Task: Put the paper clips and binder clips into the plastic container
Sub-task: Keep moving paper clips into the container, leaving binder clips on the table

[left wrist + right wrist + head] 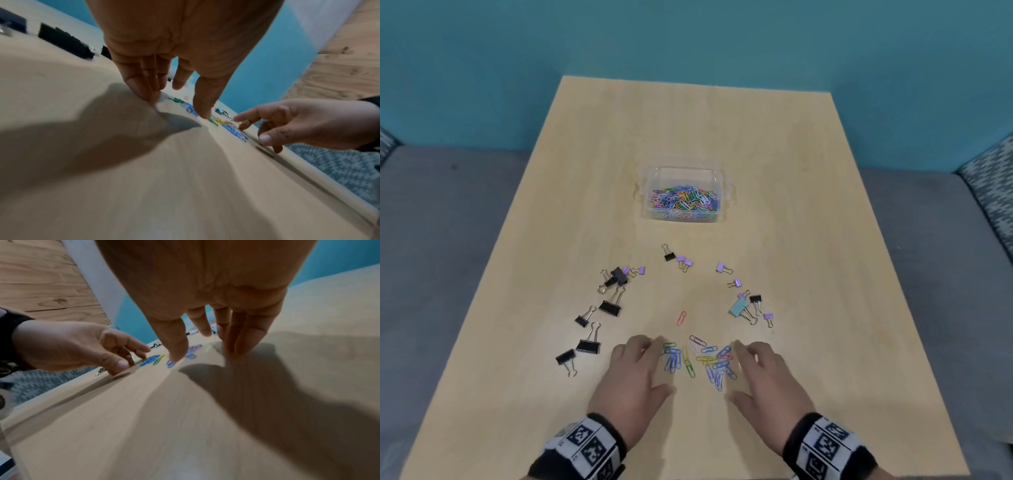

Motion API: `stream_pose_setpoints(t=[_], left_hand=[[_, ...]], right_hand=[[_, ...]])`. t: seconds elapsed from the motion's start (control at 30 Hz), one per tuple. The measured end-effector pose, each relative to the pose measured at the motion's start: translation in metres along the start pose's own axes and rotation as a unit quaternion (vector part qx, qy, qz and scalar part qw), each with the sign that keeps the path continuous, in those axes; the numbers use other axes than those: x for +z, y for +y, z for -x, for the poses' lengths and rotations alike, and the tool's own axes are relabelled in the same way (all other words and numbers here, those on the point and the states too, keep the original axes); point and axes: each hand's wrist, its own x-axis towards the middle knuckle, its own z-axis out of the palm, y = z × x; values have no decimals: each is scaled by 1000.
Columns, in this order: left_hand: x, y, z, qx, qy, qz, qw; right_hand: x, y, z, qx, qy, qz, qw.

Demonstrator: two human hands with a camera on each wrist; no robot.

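Observation:
A small pile of coloured paper clips [698, 359] lies near the table's front, between my two hands. My left hand [640, 363] rests open on the wood at the pile's left, fingertips touching the table [150, 97]. My right hand [760, 366] stands open at the pile's right, fingers spread [236, 344]. Neither hand holds anything. One pink paper clip [681, 318] lies apart, a little farther back. The clear plastic container [654, 178], with many coloured paper clips in it, stands mid-table. Black binder clips [599, 318] are scattered at the left; purple, black and one teal binder clip [739, 306] at the right.
The pale wooden table [825, 240] stands on grey carpet before a teal wall. A few more binder clips [678, 258] lie just in front of the container. Patterned fabric [989, 185] shows at the right edge.

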Motion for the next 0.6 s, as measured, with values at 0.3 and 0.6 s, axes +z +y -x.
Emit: stream_pose_setpoints(t=[0.3,0.6], left_hand=[[17,23,-44,-21,27,-6,999],[10,28,-61,-22,20,-43,999]], right_hand=[[17,-34,-49,-6,79,-22,997],[1,-38,-65,-12,38,17,999]])
